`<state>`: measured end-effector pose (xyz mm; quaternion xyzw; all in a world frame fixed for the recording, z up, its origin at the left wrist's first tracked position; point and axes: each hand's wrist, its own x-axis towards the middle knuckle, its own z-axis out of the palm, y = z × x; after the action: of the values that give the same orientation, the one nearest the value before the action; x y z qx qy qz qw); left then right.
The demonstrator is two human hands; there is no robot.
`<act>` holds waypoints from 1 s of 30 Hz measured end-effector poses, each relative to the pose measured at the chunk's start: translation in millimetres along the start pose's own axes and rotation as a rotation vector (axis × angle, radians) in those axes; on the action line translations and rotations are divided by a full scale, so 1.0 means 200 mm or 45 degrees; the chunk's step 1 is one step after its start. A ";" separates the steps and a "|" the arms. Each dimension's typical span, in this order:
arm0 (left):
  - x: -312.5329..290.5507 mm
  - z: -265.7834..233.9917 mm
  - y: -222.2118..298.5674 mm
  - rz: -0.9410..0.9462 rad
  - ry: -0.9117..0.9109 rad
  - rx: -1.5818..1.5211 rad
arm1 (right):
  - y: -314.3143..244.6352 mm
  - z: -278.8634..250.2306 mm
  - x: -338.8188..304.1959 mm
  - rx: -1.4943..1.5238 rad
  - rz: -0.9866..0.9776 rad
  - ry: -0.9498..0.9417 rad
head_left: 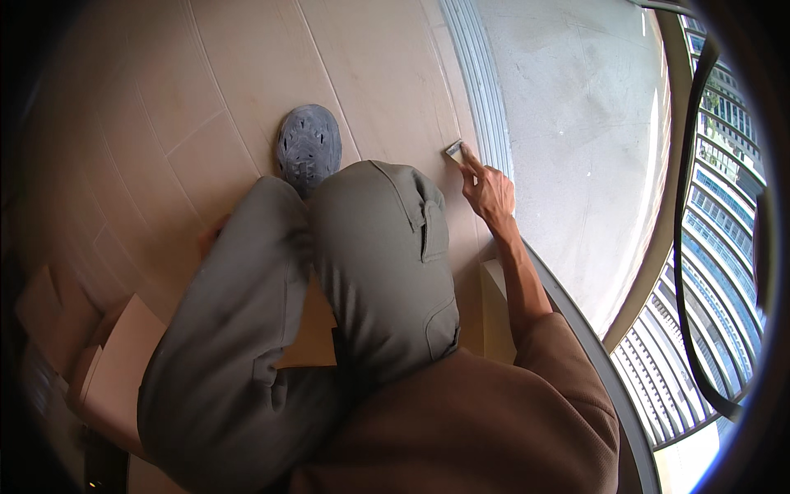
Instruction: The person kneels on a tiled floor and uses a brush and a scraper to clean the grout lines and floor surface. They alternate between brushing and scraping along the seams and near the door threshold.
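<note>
My right hand (491, 194) reaches forward along the right side of the tiled floor (387, 74). Its fingers are closed on a small flat scraper (454, 151), pale with a darker, shiny edge. The scraper is at the floor tiles, just left of the grey ridged door track (481, 90); whether its edge touches the tile is too small to tell. Of my left hand (212, 235) only a bit of skin shows beyond my left knee. The leg hides its fingers and anything they may hold.
My grey clog (309, 148) stands flat on the tiles ahead of my bent knees. Right of the track lies a pale grey balcony floor (584, 140), with a curved railing (724, 198) and buildings beyond. Brown box-like panels (123, 362) stand at the lower left.
</note>
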<state>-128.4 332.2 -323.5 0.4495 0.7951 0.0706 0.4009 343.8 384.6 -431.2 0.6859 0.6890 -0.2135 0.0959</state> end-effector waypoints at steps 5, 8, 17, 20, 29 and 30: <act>0.00 0.03 0.01 0.005 -0.008 0.007 | 0.06 0.09 -0.16 0.081 -0.022 0.106; 0.00 0.03 0.02 0.019 0.001 0.014 | 0.05 0.09 -0.16 0.178 0.131 -0.048; 0.01 0.02 0.02 0.037 -0.001 0.031 | 0.10 0.13 -0.33 0.222 0.003 0.195; 0.01 0.01 0.02 0.038 0.006 0.042 | 0.06 0.12 -0.35 0.208 0.245 -0.076; -0.01 -0.01 0.02 0.022 0.002 0.037 | 0.01 0.10 -0.08 0.167 0.114 0.154; -0.01 -0.01 0.02 0.018 0.002 0.035 | 0.03 0.11 -0.11 0.165 0.172 0.051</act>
<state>-126.0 333.4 -318.2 0.4606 0.7931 0.0631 0.3935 346.9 354.5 -443.0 0.7396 0.6278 -0.2369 0.0517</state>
